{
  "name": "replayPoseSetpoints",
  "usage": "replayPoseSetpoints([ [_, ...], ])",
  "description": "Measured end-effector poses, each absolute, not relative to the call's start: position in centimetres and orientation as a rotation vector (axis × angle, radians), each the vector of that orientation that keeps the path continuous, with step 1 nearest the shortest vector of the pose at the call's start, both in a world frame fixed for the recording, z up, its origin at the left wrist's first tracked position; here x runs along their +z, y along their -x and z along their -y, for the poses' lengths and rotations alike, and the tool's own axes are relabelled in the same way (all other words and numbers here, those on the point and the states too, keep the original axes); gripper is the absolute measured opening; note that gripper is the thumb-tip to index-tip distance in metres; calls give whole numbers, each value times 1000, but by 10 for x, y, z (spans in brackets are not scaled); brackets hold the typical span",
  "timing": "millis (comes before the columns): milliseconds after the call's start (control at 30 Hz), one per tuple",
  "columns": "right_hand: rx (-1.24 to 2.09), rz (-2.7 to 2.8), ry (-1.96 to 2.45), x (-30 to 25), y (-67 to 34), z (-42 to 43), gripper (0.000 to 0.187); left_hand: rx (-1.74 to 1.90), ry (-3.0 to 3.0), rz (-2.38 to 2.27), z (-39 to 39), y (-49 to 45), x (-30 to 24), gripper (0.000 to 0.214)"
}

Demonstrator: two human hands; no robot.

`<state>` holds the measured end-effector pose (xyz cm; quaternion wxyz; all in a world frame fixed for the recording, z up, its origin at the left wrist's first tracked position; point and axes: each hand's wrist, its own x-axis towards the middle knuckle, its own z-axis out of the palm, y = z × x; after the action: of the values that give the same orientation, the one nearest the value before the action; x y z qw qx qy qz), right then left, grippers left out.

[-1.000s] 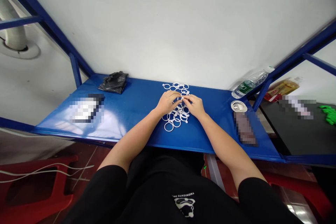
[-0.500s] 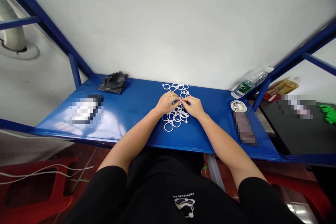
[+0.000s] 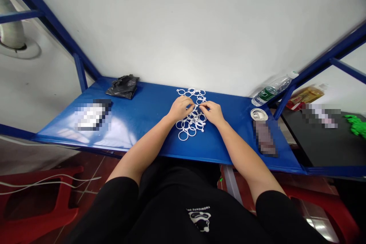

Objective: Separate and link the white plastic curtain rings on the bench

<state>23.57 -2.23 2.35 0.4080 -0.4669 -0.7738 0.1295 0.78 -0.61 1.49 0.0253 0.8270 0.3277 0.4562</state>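
Observation:
Many white plastic rings with small knobs [image 3: 183, 134], several linked or overlapping, form a cluster on the blue table. My left hand [image 3: 181, 108] is over the middle of the cluster from the left, its thumb and fingertips closed at the edge of a white ring [image 3: 195, 107]. Just to the right, my right hand [image 3: 213, 112] hovers with its fingers bent and slightly apart, and I see nothing in them. A small gap separates the two sets of fingertips. Both hands cover part of the rings.
On the blue table [image 3: 143, 114], a crumpled black plastic bag [image 3: 123, 87] lies at back left. A clear water bottle [image 3: 267, 93] leans at the right, near a white coil [image 3: 259, 114]. Blue frame bars flank the table. Red stools [image 3: 64, 198] stand below.
My fingertips, which met at a white ring, have come apart. My right hand has drawn slightly right and its fingers have loosened. The view has shifted a little.

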Motion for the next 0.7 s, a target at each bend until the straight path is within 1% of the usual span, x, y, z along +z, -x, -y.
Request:
replayPoseSetpoints([
  [133,279,1913,1308,16,-252,9,16,1428,-2514,-973,4,-5,13,20],
  [200,249,1925,1384,11,-258,2,17,1319,-2554,-918,4,-6,10,21],
  [333,232,1976,1510,4,-262,-3,24,1009,-2628,-868,8,-11,5,34],
  [433,228,2023,1539,2,-260,-2,24,885,-2614,-875,11,-13,6,38],
  [567,235,2038,1551,7,-258,1,23,854,-2554,-821,13,-12,14,40],
  [700,223,2046,1637,12,-258,3,30,875,-2486,-845,13,-10,19,41],
])
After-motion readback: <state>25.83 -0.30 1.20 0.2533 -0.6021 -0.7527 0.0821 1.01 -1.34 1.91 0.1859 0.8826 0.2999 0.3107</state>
